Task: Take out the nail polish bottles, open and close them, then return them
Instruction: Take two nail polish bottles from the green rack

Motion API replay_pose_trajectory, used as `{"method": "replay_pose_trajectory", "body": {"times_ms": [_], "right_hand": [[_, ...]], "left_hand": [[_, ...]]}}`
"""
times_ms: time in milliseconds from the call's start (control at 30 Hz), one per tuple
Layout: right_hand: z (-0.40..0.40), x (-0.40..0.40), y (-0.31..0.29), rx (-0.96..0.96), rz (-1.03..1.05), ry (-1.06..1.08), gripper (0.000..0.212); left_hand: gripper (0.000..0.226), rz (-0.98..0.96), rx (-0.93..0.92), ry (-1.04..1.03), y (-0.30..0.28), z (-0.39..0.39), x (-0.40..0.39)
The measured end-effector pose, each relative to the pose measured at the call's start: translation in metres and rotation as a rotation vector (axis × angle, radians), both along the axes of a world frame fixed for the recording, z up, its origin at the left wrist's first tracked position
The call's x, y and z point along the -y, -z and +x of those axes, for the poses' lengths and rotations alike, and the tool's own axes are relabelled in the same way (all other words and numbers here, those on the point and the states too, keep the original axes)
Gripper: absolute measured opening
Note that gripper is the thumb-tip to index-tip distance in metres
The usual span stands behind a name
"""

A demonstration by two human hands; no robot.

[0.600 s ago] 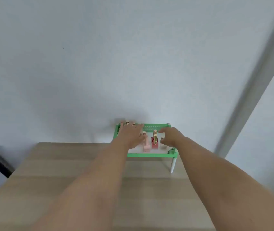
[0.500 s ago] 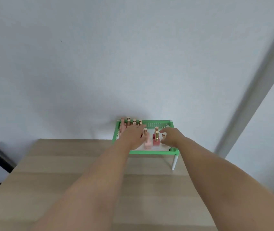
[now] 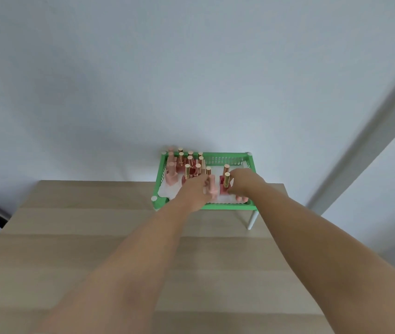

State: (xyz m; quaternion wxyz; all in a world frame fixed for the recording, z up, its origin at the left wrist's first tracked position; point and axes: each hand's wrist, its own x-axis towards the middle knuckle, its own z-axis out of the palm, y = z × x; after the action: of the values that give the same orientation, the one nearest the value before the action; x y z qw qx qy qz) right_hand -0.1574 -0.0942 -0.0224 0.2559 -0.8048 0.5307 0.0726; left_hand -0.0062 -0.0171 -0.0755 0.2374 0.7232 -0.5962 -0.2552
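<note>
Two bare forearms reach out over the wooden table [image 3: 95,237]. Left hand [image 3: 192,192] sits at the front of the green tray [image 3: 227,206], fingers curled on a pale pink bottle [image 3: 212,188]. Right hand [image 3: 244,183] is beside a red gold-capped bottle [image 3: 225,183]; I can't tell if it grips it. More nail polish bottles [image 3: 189,165] cluster in the tray's far-left corner, by the wall [image 3: 191,68].

One green rack [image 3: 230,207], two hands [image 3: 195,191].

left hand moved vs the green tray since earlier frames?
Yes. The left hand has pulled back toward the green tray's front rim, uncovering the back-left bottles.
</note>
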Motion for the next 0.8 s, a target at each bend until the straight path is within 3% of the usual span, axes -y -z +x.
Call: {"method": "replay_pose_trajectory", "body": {"times_ms": [333,533,800], "right_hand": [[0.01,0.0,0.009,-0.075,-0.106,0.013,0.01],[0.004,-0.006,-0.009,0.094,0.009,0.036,0.012],[0.002,-0.046,-0.025,0.221,-0.179,-0.014,0.019]], "left_hand": [[0.019,-0.013,-0.001,-0.048,0.021,0.003,0.007],[0.021,-0.082,-0.087,-0.035,0.003,0.012,-0.007],[0.024,-0.048,-0.209,-0.03,-0.022,0.042,-0.075]]}}
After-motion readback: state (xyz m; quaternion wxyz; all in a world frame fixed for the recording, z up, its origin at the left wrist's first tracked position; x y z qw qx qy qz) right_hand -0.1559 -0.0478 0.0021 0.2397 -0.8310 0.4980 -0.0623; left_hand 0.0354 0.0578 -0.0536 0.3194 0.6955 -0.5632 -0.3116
